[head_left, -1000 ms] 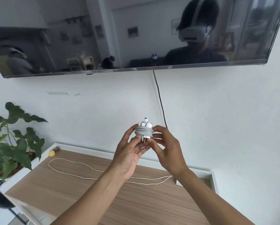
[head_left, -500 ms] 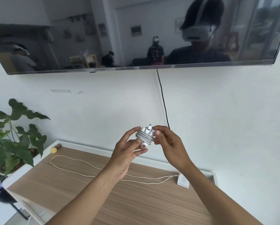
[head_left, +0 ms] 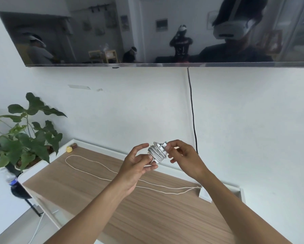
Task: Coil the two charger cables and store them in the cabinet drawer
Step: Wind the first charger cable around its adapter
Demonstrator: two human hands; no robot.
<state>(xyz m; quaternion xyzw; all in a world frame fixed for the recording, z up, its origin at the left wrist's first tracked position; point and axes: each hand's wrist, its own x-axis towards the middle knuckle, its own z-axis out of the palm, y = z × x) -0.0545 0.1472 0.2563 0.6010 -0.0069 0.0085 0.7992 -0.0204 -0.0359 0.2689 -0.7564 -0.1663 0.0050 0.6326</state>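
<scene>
Head view: both hands, left hand [head_left: 135, 166] and right hand [head_left: 182, 156], grasp the wound charger [head_left: 157, 152], now tilted sideways; its end seems tucked. Second cable [head_left: 112, 173] lies uncoiled on the bench [head_left: 147, 217].

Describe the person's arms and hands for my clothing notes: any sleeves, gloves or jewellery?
Both forearms are bare right to the frame's bottom edge: no sleeves show. The left hand and right hand wear no gloves, rings, watch or bracelet.

Two hands [head_left: 137, 166] [head_left: 184, 155], two charger cables [head_left: 157, 152] [head_left: 112, 170], one cabinet [head_left: 147, 217], one plant [head_left: 24, 131], perhaps one adapter [head_left: 205, 194].
</scene>
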